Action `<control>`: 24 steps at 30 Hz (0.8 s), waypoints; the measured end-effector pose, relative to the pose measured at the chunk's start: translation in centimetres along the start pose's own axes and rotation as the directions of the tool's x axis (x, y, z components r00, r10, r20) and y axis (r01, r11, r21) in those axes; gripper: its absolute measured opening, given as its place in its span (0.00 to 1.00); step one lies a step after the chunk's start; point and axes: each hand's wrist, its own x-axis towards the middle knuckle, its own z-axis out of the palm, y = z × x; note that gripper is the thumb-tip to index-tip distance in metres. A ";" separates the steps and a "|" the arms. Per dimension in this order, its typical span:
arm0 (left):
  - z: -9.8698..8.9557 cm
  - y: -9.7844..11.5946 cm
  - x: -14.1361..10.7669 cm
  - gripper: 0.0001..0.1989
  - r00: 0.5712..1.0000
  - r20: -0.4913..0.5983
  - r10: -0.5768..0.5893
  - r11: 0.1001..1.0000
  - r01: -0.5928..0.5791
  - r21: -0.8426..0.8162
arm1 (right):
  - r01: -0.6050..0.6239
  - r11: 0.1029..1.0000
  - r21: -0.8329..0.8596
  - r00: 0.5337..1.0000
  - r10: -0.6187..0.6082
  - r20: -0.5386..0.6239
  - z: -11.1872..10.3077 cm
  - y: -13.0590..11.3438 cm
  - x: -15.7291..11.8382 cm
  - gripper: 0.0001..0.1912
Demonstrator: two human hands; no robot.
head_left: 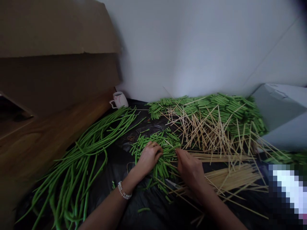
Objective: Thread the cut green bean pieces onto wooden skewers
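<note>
My left hand, with a beaded bracelet at the wrist, rests on the pile of cut green bean pieces. Its fingers are curled together, and what they hold, if anything, is hidden. Just right of the pile, my right hand is closed in a pinch at the end of a green bean piece; whether a stick is in the pinch is too small to tell. Thin wooden sticks lie beside and beyond my right hand. Long uncut green beans spread out at the left.
Skewered bean pieces are heaped at the back with loose sticks sticking out. A white mug stands at the back left by a wooden board and a cardboard box. A pale box is at the right. Black plastic covers the surface.
</note>
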 end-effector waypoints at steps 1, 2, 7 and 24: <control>-0.1 0.0 0.0 0.03 1.000 -0.003 -0.003 1.000 0.003 -0.003 | 0.001 1.000 -0.001 1.000 -0.001 -0.001 0.0 0.0 0.0 0.13; -0.1 0.0 0.0 0.04 1.000 -0.016 -0.012 1.000 0.011 -0.012 | 0.002 1.000 -0.001 1.000 -0.002 -0.004 0.0 0.0 0.0 0.13; -0.6 -0.3 0.5 0.05 0.960 -0.181 -0.216 0.911 0.131 -0.391 | 0.011 1.000 0.011 0.999 -0.011 -0.032 -0.2 -0.1 0.0 0.13; -1.4 -0.5 0.9 0.11 0.823 0.371 -0.429 -0.229 0.299 -0.926 | 0.068 0.998 -0.013 0.996 -0.067 0.054 -0.4 -0.9 0.0 0.15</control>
